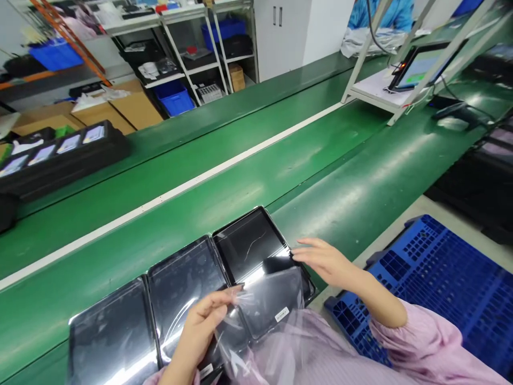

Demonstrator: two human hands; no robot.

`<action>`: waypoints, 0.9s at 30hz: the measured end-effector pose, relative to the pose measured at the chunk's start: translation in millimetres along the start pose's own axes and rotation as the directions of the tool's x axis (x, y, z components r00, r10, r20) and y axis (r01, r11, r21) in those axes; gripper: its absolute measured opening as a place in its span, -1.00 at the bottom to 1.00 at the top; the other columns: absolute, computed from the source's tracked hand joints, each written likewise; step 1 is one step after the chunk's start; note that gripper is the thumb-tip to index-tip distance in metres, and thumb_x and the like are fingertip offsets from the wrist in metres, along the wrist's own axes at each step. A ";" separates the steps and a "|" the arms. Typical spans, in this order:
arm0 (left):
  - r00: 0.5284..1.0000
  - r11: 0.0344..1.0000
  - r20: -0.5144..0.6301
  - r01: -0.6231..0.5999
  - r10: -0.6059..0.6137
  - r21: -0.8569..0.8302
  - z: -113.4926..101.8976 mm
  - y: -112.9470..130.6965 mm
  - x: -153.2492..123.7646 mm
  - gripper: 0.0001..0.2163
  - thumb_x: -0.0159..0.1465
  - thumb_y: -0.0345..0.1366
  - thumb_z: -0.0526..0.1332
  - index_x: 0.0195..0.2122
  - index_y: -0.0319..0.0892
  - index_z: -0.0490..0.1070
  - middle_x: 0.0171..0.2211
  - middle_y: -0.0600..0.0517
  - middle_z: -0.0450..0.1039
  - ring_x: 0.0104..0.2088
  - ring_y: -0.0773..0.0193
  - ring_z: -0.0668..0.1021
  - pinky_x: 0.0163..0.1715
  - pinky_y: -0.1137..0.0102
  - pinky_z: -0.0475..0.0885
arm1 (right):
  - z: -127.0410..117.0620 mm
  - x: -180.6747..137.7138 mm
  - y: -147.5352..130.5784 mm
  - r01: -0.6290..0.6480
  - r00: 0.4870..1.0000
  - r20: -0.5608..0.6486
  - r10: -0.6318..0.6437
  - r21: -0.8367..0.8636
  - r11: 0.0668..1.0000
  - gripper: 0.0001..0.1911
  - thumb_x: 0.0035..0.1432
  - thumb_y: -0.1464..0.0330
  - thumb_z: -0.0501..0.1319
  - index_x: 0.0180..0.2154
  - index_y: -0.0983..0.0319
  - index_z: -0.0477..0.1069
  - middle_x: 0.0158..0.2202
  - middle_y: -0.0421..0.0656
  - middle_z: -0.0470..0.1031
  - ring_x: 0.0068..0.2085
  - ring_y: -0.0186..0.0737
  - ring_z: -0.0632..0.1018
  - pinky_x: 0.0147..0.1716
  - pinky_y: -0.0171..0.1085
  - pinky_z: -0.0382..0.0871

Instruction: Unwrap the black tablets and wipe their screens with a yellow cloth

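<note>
Three black tablets lie side by side at the near edge of the bench: a left tablet, a middle tablet and a right tablet. A clear plastic bag with a small white label overlaps the lower part of the right tablet and hangs toward my body. My left hand pinches the bag's edge between thumb and fingers, above the middle tablet. Fingers stretched out, my right hand is at the right tablet's right edge; whether it touches is unclear.
A green conveyor belt with a white strip runs beyond the tablets. Black foam holding several devices sits far left. A screen stands on a white stand far right. Blue pallets are on my right; a blue-sleeved person sits across.
</note>
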State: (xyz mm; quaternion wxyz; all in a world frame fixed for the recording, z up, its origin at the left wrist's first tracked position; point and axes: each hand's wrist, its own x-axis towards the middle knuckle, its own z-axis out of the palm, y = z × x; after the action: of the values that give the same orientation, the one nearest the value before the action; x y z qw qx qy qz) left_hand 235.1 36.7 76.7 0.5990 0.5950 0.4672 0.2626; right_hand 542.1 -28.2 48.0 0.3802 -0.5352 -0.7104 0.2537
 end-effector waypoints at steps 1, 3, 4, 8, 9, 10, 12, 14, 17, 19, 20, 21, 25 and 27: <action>0.999 1.000 -0.048 -0.003 0.002 -0.025 1.9 -1.1 6.2 -0.72 0.20 -0.13 0.16 -0.16 -0.18 0.40 -0.14 -0.16 0.54 -0.05 0.04 0.54 0.01 0.10 0.42 | 7.5 -0.7 6.8 0.050 0.998 0.033 -0.048 -0.055 0.997 -0.59 0.18 0.51 -0.01 -0.08 0.08 0.48 -0.05 -0.18 0.53 0.15 -0.07 0.37 0.10 0.12 0.27; 0.991 0.999 -0.128 -0.036 0.039 0.028 4.8 -2.6 24.4 -0.49 0.21 -0.17 0.13 0.17 -0.17 0.11 -0.03 -0.18 0.48 0.01 0.08 0.51 0.05 0.10 0.38 | 19.2 -1.0 11.4 0.154 0.983 0.114 -0.147 -0.053 0.987 -0.49 0.11 0.59 -0.04 -0.05 0.05 0.45 -0.04 -0.22 0.52 0.18 -0.11 0.33 0.15 0.14 0.19; 0.987 0.991 -0.145 -0.058 0.076 0.124 5.1 -2.4 35.5 -0.39 0.22 -0.19 0.11 0.26 -0.18 -0.07 0.01 -0.18 0.46 0.04 0.09 0.48 0.07 0.09 0.36 | 22.5 -0.6 10.0 0.189 0.973 0.138 -0.184 -0.023 0.982 -0.44 0.10 0.62 -0.05 0.00 0.04 0.41 -0.03 -0.22 0.52 0.17 -0.15 0.35 0.17 0.11 0.18; 0.974 0.718 0.031 -0.189 0.226 0.670 -2.4 1.9 78.8 -0.48 0.23 -0.30 -0.07 0.24 -0.20 0.02 0.03 -0.11 0.45 0.13 0.11 0.40 0.22 -0.05 0.05 | 21.5 8.4 -1.9 0.263 0.936 0.235 -0.263 0.032 0.964 -0.32 0.08 0.67 -0.06 0.17 0.04 0.21 0.09 -0.17 0.41 0.10 -0.25 0.42 0.14 -0.03 0.25; 0.967 0.633 0.092 -0.225 0.236 0.741 -5.4 2.7 86.6 -0.52 0.22 -0.35 -0.11 0.19 -0.19 0.11 0.00 -0.09 0.48 0.12 0.13 0.41 0.24 -0.07 -0.03 | 19.8 13.1 -3.1 0.264 0.933 0.258 -0.252 -0.011 0.964 -0.31 0.07 0.68 -0.04 0.17 0.04 0.22 0.17 -0.14 0.32 0.15 -0.21 0.37 0.13 -0.03 0.26; 0.961 0.574 0.138 -0.255 0.240 0.778 -8.5 2.9 92.7 -0.52 0.20 -0.39 -0.15 0.16 -0.19 0.16 -0.01 -0.07 0.49 0.10 0.16 0.43 0.25 -0.08 -0.09 | 18.4 18.9 -3.1 0.260 0.934 0.272 -0.233 -0.066 0.963 -0.34 0.07 0.67 -0.01 0.14 0.03 0.26 0.23 -0.12 0.23 0.20 -0.15 0.30 0.11 -0.01 0.26; 0.953 0.526 0.188 -0.290 0.238 0.800 -14.2 1.5 99.8 -0.50 0.16 -0.44 -0.17 0.13 -0.18 0.20 -0.03 -0.04 0.50 0.07 0.21 0.46 0.26 -0.06 -0.12 | 17.1 33.7 0.3 0.233 0.945 0.270 -0.182 -0.174 0.957 -0.54 0.11 0.58 0.13 -0.02 0.04 0.44 0.28 -0.11 0.12 0.27 -0.01 0.16 0.11 0.05 0.23; 0.950 0.524 0.219 -0.305 0.222 0.795 -19.0 -1.2 101.6 -0.49 0.13 -0.46 -0.17 0.12 -0.18 0.21 -0.02 -0.02 0.49 0.07 0.24 0.45 0.27 -0.04 -0.13 | 18.7 52.1 7.0 0.188 0.963 0.234 -0.135 -0.223 0.956 -0.84 0.10 0.41 0.26 -0.26 0.08 0.56 0.27 -0.13 0.15 0.28 0.07 0.11 0.13 0.11 0.14; 0.944 0.554 0.257 -0.330 0.207 0.764 -24.2 -3.5 100.4 -0.47 0.11 -0.46 -0.16 0.13 -0.21 0.18 -0.01 -0.02 0.48 0.09 0.26 0.44 0.28 -0.02 -0.16 | 25.5 84.2 19.4 0.039 0.996 0.090 -0.024 -0.168 0.985 -0.90 0.05 0.33 0.32 -0.49 0.16 0.54 0.19 -0.12 0.27 0.24 0.08 0.16 0.16 0.10 0.08; 0.939 0.580 0.273 -0.343 0.208 0.739 -26.5 -1.9 100.6 -0.44 0.08 -0.47 -0.16 0.15 -0.27 0.12 -0.01 -0.05 0.48 0.11 0.28 0.41 0.28 0.00 -0.16 | 30.3 105.2 27.7 -0.152 0.986 -0.075 0.149 -0.030 0.988 -0.85 0.07 0.34 0.28 -0.52 0.19 0.50 0.10 -0.10 0.36 0.17 0.02 0.26 0.15 0.06 0.10; 0.939 0.594 0.273 -0.343 0.207 0.728 -27.6 -0.2 101.4 -0.42 0.06 -0.47 -0.15 0.16 -0.30 0.09 -0.01 -0.06 0.48 0.12 0.29 0.40 0.28 0.01 -0.15 | 32.0 114.3 31.3 -0.248 0.956 -0.145 0.255 0.065 0.967 -0.82 0.08 0.33 0.27 -0.54 0.21 0.47 0.06 -0.09 0.39 0.13 -0.01 0.30 0.14 0.05 0.11; 0.942 0.608 0.270 -0.336 0.201 0.719 -28.7 2.0 102.7 -0.41 0.04 -0.48 -0.15 0.17 -0.31 0.08 -0.01 -0.07 0.48 0.13 0.30 0.39 0.29 0.02 -0.14 | 33.0 121.6 34.3 -0.322 0.918 -0.191 0.348 0.156 0.934 -0.80 0.07 0.31 0.26 -0.55 0.21 0.44 0.03 -0.09 0.41 0.10 -0.02 0.33 0.13 0.05 0.12; 0.952 0.641 0.271 -0.296 0.141 0.708 -30.8 10.9 104.4 -0.43 0.00 -0.52 -0.14 0.07 -0.21 0.27 0.01 -0.02 0.47 0.14 0.30 0.38 0.28 0.01 -0.17 | 28.4 127.9 37.8 -0.350 0.882 -0.197 0.428 0.334 0.875 -0.67 0.13 0.14 0.15 -0.51 0.22 0.42 -0.06 -0.09 0.46 0.03 -0.09 0.41 0.09 -0.04 0.21; 0.941 0.605 0.318 -0.321 0.117 0.729 -25.9 12.7 94.2 -0.46 -0.01 -0.54 -0.13 -0.05 -0.12 0.40 0.06 0.01 0.43 0.17 0.25 0.34 0.26 -0.08 -0.23 | 22.2 117.1 35.1 -0.362 0.881 -0.155 0.448 0.390 0.847 -0.44 0.26 0.01 -0.15 -0.44 0.23 0.40 -0.14 -0.06 0.50 -0.08 -0.16 0.49 -0.03 -0.14 0.34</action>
State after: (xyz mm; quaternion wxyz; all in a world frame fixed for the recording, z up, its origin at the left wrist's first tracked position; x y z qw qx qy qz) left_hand 255.7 132.8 69.3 0.3009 0.8731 0.3818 0.0365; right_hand 527.8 94.9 39.6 0.4896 -0.6242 -0.4725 0.3839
